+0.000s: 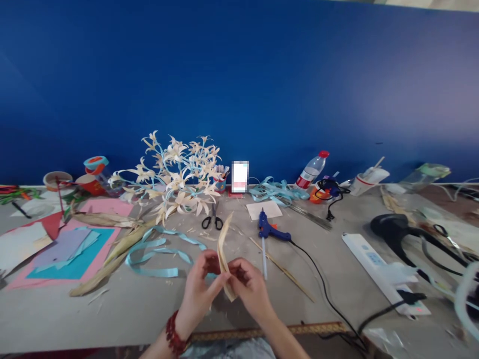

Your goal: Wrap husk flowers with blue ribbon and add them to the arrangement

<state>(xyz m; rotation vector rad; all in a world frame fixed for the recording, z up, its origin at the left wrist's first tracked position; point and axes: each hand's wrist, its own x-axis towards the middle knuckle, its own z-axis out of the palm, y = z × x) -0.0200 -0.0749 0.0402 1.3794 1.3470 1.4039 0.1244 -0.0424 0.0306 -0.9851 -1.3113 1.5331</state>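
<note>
My left hand (198, 289) and my right hand (249, 286) meet low in the middle of the view, fingers curled. Both pinch one pale dried leaf strip (223, 249), which stands up between them and curves to a point. A red bead bracelet (172, 336) circles my left wrist. Just behind the hands lie a light blue ribbon (157, 257), black scissors (212, 220) and a blue glue gun (269, 230).
A bunch of cream paper flowers (175, 174) stands at the back. Coloured paper sheets (67, 249) and dried leaves (112, 259) lie left. A white power strip (377, 267), black cables (322, 284), a water bottle (312, 170) and cups sit right.
</note>
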